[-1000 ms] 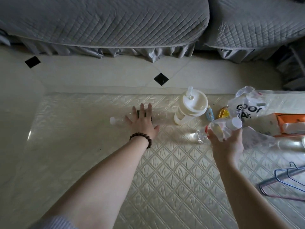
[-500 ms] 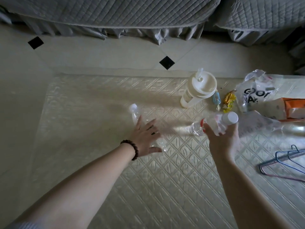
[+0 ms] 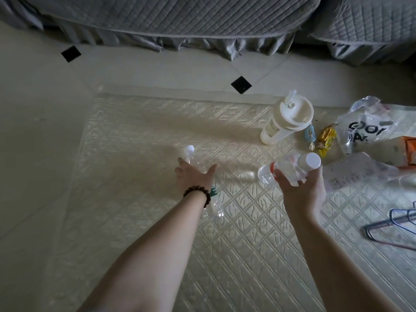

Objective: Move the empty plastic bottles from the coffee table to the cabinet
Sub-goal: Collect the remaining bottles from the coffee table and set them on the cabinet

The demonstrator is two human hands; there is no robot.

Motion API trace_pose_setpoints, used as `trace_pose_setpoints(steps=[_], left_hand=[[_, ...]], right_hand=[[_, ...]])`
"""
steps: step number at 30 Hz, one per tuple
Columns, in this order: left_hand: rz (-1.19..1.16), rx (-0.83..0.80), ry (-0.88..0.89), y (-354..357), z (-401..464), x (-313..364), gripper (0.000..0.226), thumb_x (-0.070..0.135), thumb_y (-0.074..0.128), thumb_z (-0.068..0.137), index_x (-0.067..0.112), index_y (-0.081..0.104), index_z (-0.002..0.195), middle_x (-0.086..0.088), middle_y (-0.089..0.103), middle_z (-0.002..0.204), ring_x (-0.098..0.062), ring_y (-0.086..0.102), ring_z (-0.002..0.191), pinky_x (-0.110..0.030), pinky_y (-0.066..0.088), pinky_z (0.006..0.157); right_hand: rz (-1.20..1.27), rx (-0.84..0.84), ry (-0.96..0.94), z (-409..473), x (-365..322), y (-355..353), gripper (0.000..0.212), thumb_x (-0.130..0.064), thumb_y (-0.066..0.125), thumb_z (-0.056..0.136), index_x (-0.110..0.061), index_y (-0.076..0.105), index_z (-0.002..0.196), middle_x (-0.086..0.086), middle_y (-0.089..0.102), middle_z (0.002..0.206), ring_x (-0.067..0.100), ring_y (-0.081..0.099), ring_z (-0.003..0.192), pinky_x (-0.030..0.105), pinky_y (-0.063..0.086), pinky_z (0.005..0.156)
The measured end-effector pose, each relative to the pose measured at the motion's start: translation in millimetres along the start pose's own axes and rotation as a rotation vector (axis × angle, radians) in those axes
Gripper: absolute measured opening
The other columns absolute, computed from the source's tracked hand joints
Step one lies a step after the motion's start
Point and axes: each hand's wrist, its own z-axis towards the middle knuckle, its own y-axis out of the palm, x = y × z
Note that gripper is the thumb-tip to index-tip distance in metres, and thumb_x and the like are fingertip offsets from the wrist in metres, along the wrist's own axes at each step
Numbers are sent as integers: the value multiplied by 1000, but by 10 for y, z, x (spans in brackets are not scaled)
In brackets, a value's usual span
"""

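Around: a white lidded tumbler (image 3: 284, 121), candy wrappers (image 3: 325, 137), a printed plastic bag (image 3: 369, 127) and wire hangers (image 3: 396, 224) are lying far and right on the surface (image 3: 139, 136).
Left grip: the left hand (image 3: 193, 176) is curling around a clear bottle (image 3: 191, 157), its cap pointing far.
Right grip: the right hand (image 3: 301, 188) is clutching crumpled bottles (image 3: 290, 168) above the surface.

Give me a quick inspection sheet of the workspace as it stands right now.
Surface: coffee table under a pale embossed cover.
Job's things: clear bottle under the left hand; two bottles in the right hand.
Clutter: white tumbler, candy packets, plastic bag, wire hangers.
Hands: left hand grips its bottle; right hand holds two.
Cables: nothing seen.
Surroundings: grey covered sofa, tiled floor.
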Motion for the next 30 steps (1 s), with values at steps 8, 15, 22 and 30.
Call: trace_pose_setpoints(steps=[8,15,22,30], left_hand=[[-65,-79,59,-121,79,-42,71,48,73,73,7,44,122,-10,52,122,-27,55,107,-34,46,86],[-151,-2,248,-685,-325,218,67,42,80,67,15,46,118,-1,54,110,-21,58,95,-34,50,77],[-188,47,417,-1656,-1117,677,69,34,83,67,14,45,121,-4,53,120,-21,56,104,-27,43,79],[-187,-26,593,-2321,-1968,773,65,30,82,66,18,46,119,-2,55,123,-19,56,109,-25,44,80]], right_hand=[[-15,-36,-42,-50,-40,19,56,-44,79,70,-32,47,114,-4,61,113,22,59,104,41,47,93],[-1,-75,-58,-260,-401,-268,57,-45,79,69,-32,47,115,-3,61,112,22,61,102,41,49,90],[-10,-119,-112,-609,-1166,-1024,59,-44,81,66,-34,47,113,-4,63,111,21,61,98,39,51,84],[23,-45,-147,-1300,-1659,-1765,61,-41,83,65,-29,48,114,-2,64,111,22,61,98,41,51,82]])
